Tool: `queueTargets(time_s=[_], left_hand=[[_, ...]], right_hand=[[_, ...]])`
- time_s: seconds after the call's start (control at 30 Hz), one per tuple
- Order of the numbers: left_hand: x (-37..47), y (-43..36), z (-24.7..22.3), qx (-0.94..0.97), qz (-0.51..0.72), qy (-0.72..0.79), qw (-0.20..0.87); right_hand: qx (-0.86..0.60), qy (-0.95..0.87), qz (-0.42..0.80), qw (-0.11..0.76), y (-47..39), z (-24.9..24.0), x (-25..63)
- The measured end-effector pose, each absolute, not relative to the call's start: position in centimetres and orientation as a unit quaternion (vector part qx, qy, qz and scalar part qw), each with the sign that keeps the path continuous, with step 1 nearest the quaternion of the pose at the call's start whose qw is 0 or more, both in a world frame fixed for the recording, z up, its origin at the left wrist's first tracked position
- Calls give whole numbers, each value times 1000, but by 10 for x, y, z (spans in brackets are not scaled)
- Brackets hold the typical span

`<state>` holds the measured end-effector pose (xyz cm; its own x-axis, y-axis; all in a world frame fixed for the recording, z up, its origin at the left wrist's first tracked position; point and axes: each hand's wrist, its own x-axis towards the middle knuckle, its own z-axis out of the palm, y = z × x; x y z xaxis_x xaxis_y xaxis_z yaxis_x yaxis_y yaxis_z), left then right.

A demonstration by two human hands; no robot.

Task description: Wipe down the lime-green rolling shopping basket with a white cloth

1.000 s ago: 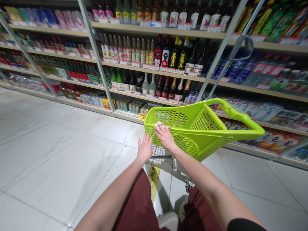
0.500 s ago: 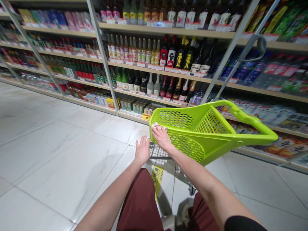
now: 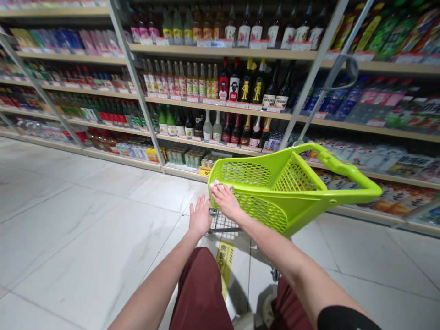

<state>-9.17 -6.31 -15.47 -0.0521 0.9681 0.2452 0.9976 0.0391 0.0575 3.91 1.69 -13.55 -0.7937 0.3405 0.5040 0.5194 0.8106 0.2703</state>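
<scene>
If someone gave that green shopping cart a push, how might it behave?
The green cart would probably roll readily, since a small wheel shows beneath it. Its smooth, evenly shaped body looks like molded plastic, so it likely would stay stiff. The many holes in its near side suggest it's fairly light for its size.

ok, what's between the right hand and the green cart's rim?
A crumpled whitish cloth or tissue, its edges poking out from under the right hand at the green cart's end opposite the handle, in the head view.

My right fingers [image 3: 221, 193] lie on a cloth [image 3: 215, 184] at the left end of the cart [image 3: 304, 194]; left of it, my left fingers [image 3: 199, 203]; shelves [image 3: 172, 49] beyond.
</scene>
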Motion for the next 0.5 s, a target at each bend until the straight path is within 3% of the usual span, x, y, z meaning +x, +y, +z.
queueTargets(time_s=[0.27, 0.4, 0.5], left_hand=[[-89, -68, -135, -691, -97, -712, 78], [-78, -58, -126, -690, -114, -709, 86], [-59, -42, -116, -706, -140, -685, 107]], right_hand=[[-236, -940, -188, 159, 4, -158, 50], [-278, -917, -188, 216, 0, -127, 61], [-355, -891, -189, 212, 1, -94, 81]])
